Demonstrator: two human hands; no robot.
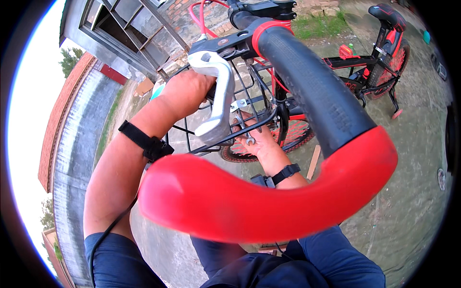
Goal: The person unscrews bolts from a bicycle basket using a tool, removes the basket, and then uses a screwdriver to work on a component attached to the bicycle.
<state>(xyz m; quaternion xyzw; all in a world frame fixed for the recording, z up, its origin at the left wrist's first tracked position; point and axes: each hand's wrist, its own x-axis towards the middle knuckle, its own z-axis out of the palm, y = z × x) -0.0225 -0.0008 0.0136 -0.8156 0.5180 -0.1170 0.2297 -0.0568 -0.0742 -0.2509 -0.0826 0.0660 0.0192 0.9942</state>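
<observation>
On the left, the left hand (189,91) is curled at the far side of the silver brake lever (223,91); its fingertips are hidden, so what it grips I cannot tell. To its right, the wire basket (263,120) sits at the front of the bike (355,61), with a small metal bracket (238,105) carrying bolts. That much looks done; the bolt work seems unfinished, as the wrench is out (whether the bolts are tight does not show). The wrench (250,140) is just on the near side of the bracket, its long axis running near to far, the open end pointing near and slightly right. The right hand (261,141), apart from the left, holds it against the fingers. Farther right and nearer, the handlebar grip (312,86) curves into a red end.
</observation>
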